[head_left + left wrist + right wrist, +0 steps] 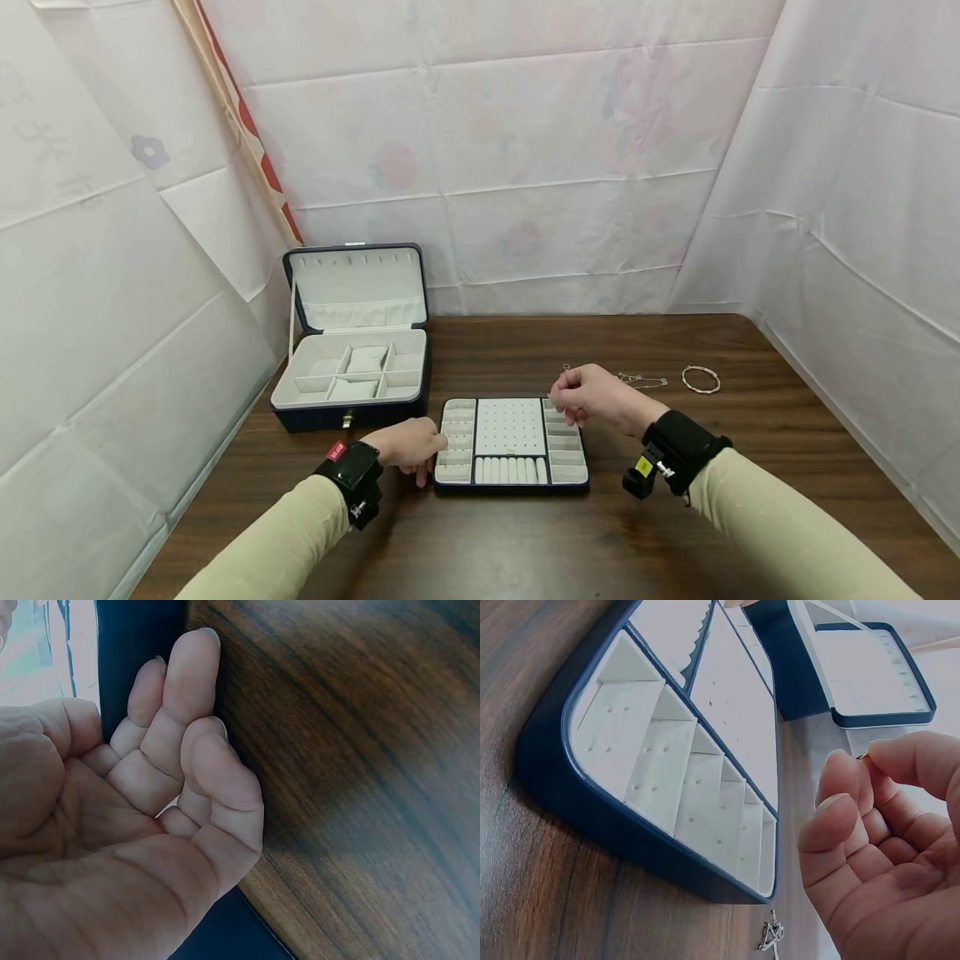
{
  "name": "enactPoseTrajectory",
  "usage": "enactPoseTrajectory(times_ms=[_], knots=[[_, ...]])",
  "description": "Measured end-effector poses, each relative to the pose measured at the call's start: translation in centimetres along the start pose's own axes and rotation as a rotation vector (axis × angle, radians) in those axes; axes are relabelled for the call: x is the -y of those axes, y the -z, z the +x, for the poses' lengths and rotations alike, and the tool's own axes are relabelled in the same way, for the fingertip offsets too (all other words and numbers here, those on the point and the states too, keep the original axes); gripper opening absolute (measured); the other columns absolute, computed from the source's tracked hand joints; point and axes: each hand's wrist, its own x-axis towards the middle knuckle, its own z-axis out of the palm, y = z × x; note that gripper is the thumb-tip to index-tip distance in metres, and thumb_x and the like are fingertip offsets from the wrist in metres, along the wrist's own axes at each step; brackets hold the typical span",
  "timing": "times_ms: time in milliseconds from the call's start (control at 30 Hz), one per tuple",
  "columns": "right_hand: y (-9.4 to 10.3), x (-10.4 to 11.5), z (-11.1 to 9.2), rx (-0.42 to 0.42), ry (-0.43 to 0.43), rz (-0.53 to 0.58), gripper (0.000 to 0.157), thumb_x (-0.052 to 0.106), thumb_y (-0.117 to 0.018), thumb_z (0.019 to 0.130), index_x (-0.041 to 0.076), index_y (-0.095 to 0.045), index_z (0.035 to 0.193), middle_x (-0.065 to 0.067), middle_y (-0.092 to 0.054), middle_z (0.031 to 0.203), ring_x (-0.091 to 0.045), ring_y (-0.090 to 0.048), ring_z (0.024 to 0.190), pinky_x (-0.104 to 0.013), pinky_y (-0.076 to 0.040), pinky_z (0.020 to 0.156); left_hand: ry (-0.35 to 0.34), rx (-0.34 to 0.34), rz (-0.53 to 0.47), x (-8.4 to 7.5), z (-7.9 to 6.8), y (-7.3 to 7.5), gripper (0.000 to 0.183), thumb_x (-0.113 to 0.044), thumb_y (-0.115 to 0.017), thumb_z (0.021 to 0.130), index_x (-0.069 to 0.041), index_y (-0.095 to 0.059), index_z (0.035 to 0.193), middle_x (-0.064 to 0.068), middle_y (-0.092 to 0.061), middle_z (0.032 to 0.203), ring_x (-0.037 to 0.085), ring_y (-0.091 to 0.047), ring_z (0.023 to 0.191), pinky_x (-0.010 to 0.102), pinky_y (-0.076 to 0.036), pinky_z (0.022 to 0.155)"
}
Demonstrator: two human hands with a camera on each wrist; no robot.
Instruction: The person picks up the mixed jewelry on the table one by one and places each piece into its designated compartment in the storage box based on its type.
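Observation:
A navy jewelry tray (512, 489) with pale compartments, a dotted centre panel and ring rolls lies flat on the table. At its left edge my left hand (408, 446) rests with fingers loosely bent; in the left wrist view the fingers (193, 675) lie along the navy side. My right hand (600, 396) is raised over the tray's far right corner. Between thumb and fingertip it pinches a tiny gold-toned piece of jewelry (862, 756), mostly hidden by the fingers. Slots (660, 754) along the tray's right side show small holes.
An open navy jewelry box (352, 412) with two pale cushions stands back left, lid raised. Thin chains (645, 381) and a bangle (701, 380) lie on the table at right. A small silver piece (772, 932) lies by the tray. White cloth (525, 150) hangs behind.

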Motion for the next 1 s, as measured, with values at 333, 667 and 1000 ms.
enactPoseTrajectory(times_ms=[333, 667, 1000], knots=[[0.04, 0.08, 0.01, -0.005, -0.005, -0.016, 0.025, 0.016, -0.064, 0.099, -0.008, -0.064, 0.107, -0.008, -0.059, 0.085, -0.022, -0.060, 0.070, -0.039, -0.051, 0.067, -0.012, -0.012, -0.019, 0.10, 0.02, -0.11, 0.038, -0.016, -0.047, 0.099, 0.001, -0.065, 0.070, 0.007, -0.068, 0.056, 0.014, -0.054, 0.050, 0.023, -0.037, 0.047], [-0.03, 0.51, -0.20, 0.004, -0.007, -0.019, 0.027, 0.018, -0.064, 0.100, -0.008, -0.063, 0.106, -0.013, -0.061, 0.090, -0.023, -0.059, 0.071, -0.038, -0.049, 0.067, -0.010, -0.017, -0.013, 0.09, 0.08, -0.15, 0.040, -0.016, -0.047, 0.100, -0.001, -0.064, 0.067, 0.006, -0.067, 0.055, 0.013, -0.049, 0.048, 0.023, -0.035, 0.047], [-0.19, 0.61, -0.10, -0.005, -0.017, -0.032, 0.028, 0.019, -0.064, 0.099, -0.008, -0.065, 0.110, -0.016, -0.063, 0.092, -0.022, -0.060, 0.070, -0.038, -0.050, 0.067, -0.007, -0.029, -0.047, 0.38, 0.29, -0.32, 0.040, -0.016, -0.047, 0.099, 0.000, -0.065, 0.067, 0.007, -0.067, 0.054, 0.012, -0.045, 0.044, 0.022, -0.032, 0.045]])
